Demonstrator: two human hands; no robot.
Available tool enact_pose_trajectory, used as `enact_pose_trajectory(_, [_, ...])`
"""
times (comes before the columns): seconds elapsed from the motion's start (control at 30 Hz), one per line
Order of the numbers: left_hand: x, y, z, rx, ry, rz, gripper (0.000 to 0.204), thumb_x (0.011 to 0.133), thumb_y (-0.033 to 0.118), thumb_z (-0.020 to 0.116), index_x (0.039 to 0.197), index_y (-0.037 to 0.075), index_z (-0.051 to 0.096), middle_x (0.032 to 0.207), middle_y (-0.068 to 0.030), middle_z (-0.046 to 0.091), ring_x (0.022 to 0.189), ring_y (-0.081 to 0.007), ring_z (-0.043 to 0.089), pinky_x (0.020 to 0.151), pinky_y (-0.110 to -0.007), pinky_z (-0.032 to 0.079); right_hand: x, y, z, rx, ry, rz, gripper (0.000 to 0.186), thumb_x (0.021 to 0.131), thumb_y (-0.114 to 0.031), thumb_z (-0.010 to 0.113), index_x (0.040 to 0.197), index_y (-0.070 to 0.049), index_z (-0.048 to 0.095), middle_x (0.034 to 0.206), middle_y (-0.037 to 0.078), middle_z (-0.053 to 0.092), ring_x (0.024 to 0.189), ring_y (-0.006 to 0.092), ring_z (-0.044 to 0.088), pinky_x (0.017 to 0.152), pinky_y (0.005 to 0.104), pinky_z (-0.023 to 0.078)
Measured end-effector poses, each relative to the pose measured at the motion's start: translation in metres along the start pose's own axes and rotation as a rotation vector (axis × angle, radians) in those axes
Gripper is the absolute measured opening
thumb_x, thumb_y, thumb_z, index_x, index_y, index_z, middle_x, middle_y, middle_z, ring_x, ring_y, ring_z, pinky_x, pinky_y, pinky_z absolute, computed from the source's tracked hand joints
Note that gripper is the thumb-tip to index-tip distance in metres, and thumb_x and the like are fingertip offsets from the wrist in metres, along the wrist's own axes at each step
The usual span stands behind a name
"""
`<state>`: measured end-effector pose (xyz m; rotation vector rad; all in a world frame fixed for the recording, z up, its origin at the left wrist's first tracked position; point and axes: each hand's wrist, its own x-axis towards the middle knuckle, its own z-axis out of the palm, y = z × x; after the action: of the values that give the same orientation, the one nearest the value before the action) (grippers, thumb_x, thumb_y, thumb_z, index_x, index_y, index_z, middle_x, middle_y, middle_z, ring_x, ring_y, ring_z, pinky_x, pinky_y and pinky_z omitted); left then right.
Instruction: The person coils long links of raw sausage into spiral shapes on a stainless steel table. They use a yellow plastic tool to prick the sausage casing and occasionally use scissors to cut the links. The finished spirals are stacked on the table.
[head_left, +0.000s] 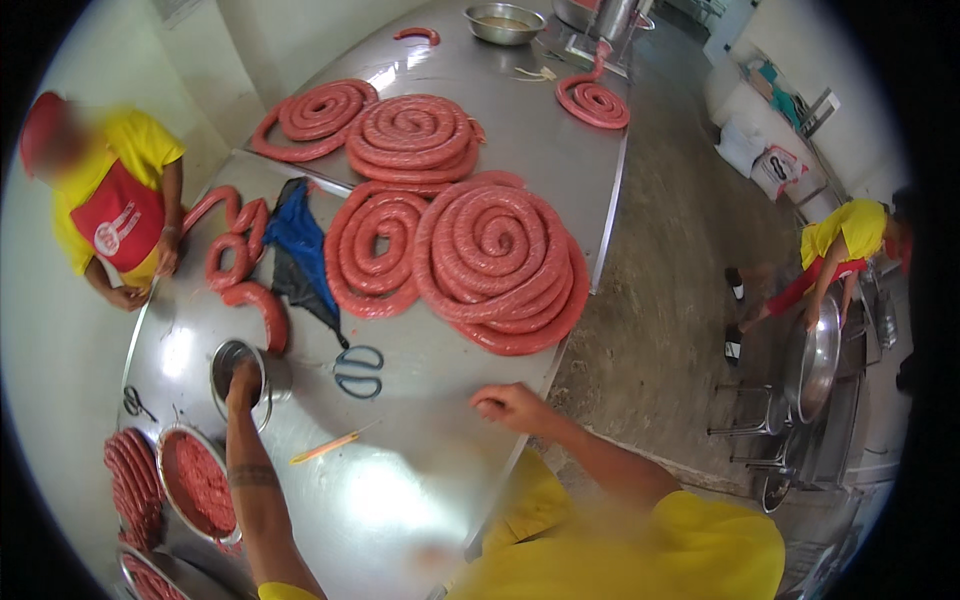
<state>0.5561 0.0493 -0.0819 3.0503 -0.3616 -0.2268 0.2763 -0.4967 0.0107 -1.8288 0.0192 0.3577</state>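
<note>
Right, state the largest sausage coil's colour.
Pinkish red; the coil shows best in the head view.

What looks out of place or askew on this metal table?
Two mild oddities. A short, curved sausage piece lies by itself toward the far end, apart from the neat sausage coils. A crumpled blue-and-black cloth-like item also lies right among the food, between loose sausage lengths and the coils.

The left hand was held inside the metal pot, its fingers hidden; the right hand was kept loosely curled, well right of the pot.
</note>
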Motion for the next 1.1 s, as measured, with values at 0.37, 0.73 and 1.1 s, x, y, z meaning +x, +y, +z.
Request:
enact_pose_trajectory(0.37, [0.014,0.225,-0.167,-0.200,0.051,-0.003,0.023,0.092,0.006,0.060,0.112,-0.004,0.066,0.102,-0.0216,0.073,0.098,-0.0331,0.072,0.085,-0.041,0.056,0.134,0.017,-0.258,-0.419,0.801,0.000,0.044,0.095,-0.039,0.067,0.110,0.002,0.070,0.094,0.018,0.071,0.092,0.0321,0.068,0.085,0.0408,0.052])
enact_pose_trajectory(0.73, [0.146,0.461,-0.071,-1.161,0.039,0.103,0.067,0.094,0.027,0.072,0.146,-0.005,0.043,0.135,-0.0199,0.059,0.127,-0.0247,0.056,0.109,-0.037,0.044,0.179,0.007,-0.245,0.054,0.484,-0.042,0.074,0.076,-0.027,0.088,0.138,-0.002,0.055,0.129,0.018,0.064,0.122,0.0286,0.061,0.104,0.0393,0.046])
enact_pose_trajectory(1.1, [0.152,0.444,-0.080,-1.219,-0.132,0.306,0.064,0.086,0.010,0.079,0.141,-0.004,0.049,0.132,-0.0131,0.061,0.120,-0.0212,0.060,0.105,-0.035,0.048,0.165,0.000,-0.255,1.024,0.227,0.147,0.075,0.083,0.003,0.076,0.149,-0.001,0.040,0.138,0.011,0.055,0.128,0.0236,0.055,0.113,0.0399,0.042])
